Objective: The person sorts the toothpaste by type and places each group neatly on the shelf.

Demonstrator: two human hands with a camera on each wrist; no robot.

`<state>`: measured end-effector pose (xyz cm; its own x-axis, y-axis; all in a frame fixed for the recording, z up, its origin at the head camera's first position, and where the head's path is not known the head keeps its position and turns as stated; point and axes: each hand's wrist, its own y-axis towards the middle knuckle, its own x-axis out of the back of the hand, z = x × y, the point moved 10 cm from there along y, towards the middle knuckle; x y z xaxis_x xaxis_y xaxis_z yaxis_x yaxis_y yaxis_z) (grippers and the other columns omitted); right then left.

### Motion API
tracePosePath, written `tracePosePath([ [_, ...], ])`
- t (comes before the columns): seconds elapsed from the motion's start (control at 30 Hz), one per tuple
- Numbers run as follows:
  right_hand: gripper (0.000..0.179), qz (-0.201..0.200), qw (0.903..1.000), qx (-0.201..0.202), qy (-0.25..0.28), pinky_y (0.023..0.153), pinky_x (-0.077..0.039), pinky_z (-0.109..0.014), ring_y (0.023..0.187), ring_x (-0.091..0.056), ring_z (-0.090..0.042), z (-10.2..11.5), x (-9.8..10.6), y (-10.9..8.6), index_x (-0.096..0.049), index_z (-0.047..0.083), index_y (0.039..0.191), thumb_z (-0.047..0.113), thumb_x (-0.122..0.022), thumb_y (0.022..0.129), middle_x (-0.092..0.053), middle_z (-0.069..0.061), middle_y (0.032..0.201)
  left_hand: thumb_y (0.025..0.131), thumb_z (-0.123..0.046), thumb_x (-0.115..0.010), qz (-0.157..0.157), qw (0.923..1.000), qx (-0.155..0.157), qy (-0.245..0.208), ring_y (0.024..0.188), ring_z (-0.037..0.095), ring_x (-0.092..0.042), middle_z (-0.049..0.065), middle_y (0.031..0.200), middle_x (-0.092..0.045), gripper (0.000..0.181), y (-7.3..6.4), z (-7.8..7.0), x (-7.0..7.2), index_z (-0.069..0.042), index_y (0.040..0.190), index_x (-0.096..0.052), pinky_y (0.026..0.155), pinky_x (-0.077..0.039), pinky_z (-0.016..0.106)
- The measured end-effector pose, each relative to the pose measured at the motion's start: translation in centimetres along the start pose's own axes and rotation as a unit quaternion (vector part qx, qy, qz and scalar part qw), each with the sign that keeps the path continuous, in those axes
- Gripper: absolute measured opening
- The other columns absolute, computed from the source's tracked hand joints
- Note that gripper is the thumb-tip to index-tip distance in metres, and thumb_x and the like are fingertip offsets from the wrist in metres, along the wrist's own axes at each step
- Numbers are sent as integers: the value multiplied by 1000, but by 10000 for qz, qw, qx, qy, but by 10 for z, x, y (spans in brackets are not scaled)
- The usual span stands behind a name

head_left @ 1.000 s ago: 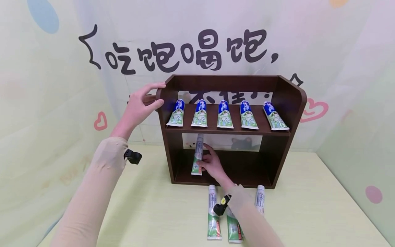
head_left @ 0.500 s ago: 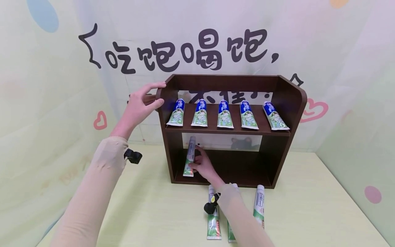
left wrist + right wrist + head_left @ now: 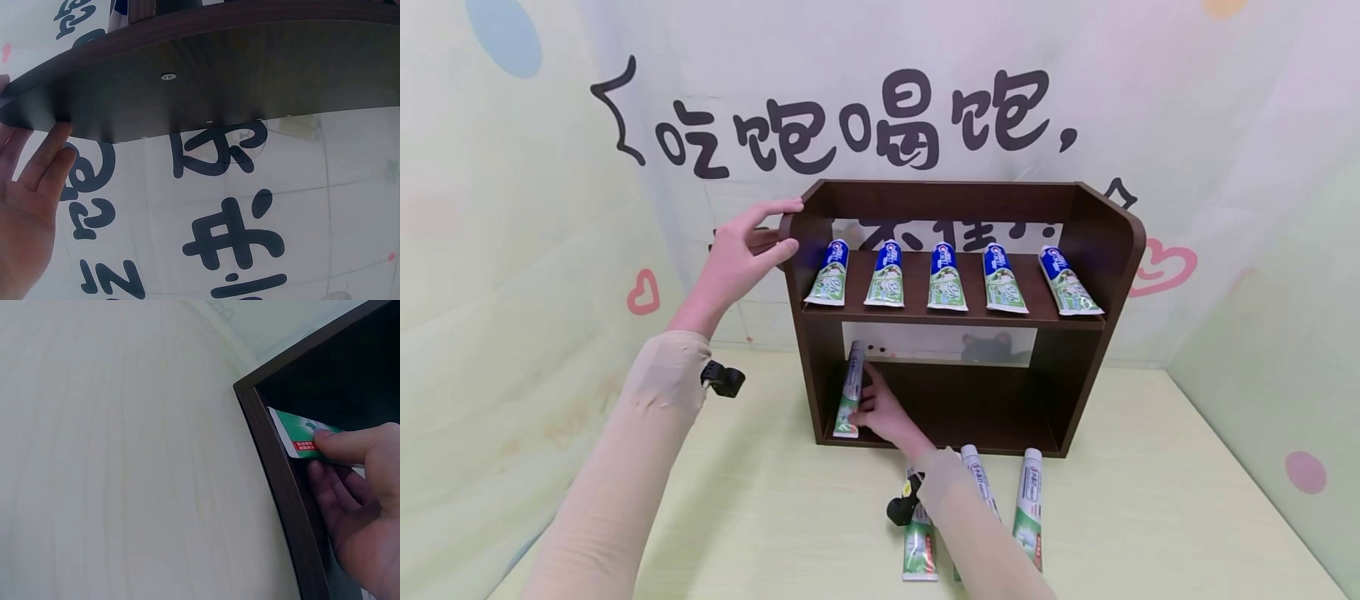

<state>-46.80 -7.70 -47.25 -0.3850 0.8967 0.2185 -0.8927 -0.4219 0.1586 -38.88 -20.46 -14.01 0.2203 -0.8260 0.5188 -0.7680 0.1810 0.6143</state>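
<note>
A dark brown two-tier shelf [image 3: 955, 200] stands on the table. My left hand [image 3: 737, 254] grips the upper front edge of its left side panel; in the left wrist view, fingers [image 3: 47, 159] lie against the panel's outer face. In the lower compartment, near the left wall, my right hand [image 3: 883, 414] pinches a white-and-green toothpaste tube [image 3: 852, 387], cap end up and leaning back. The right wrist view has the thumb on top of the tube's flat end [image 3: 284, 428] and the other fingers below, close to the shelf's front edge.
Several blue-and-green toothpaste tubes [image 3: 946, 279] lie in a row on the upper tier. On the table before the shelf lie more white-and-green tubes [image 3: 1030, 500], partly covered by the right forearm. A printed cloth wall [image 3: 880, 50] hangs behind.
My right hand has carried the toothpaste tube left and down, toward the lower compartment's left wall and floor. The left hand has stayed on the side panel.
</note>
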Motion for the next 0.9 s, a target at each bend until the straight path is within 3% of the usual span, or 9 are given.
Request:
tracePosePath([
  [0.2, 105, 136, 9990, -114, -406, 89, -56, -37, 102, -61, -24, -3, -1, -6, -8, 22, 160, -5, -73, 82, -54, -18, 124, 94, -11, -62, -4, 10000, 9, 4, 119, 37, -65, 5, 151, -51, 44, 0, 0, 0, -10, 138, -57, 85, -52, 10],
  [0.37, 106, 168, 9991, -68, -393, 88, -56, -37, 103, -61, -24, -2, -2, -7, -10, 22, 160, -6, -74, 80, -55, -19, 124, 94, -11, -62, -7, 10000, -7, 26, 119, 38, -65, 6, 151, -51, 44, 0, -2, 0, -9, 138, -57, 84, -52, 10],
  [0.63, 103, 189, 9987, 59, -477, 82, -54, -34, 100, -60, -28, -3, -5, -7, -13, 17, 160, -7, -74, 80, -57, -22, 121, 94, -11, -62, -26, 10000, -41, 73, 119, 39, -64, 7, 150, -52, 44, 0, -1, 0, -10, 138, -57, 85, -51, 10],
  [0.9, 95, 124, 9946, 64, -1032, 82, -53, -30, 96, -56, -19, -2, -9, -6, -21, 10, 158, -3, -75, 80, -58, -17, 116, 95, -13, -61, -17, 9999, -60, 86, 119, 42, -63, 7, 149, -52, 44, 2, 1, 0, -11, 138, -57, 85, -53, 12],
])
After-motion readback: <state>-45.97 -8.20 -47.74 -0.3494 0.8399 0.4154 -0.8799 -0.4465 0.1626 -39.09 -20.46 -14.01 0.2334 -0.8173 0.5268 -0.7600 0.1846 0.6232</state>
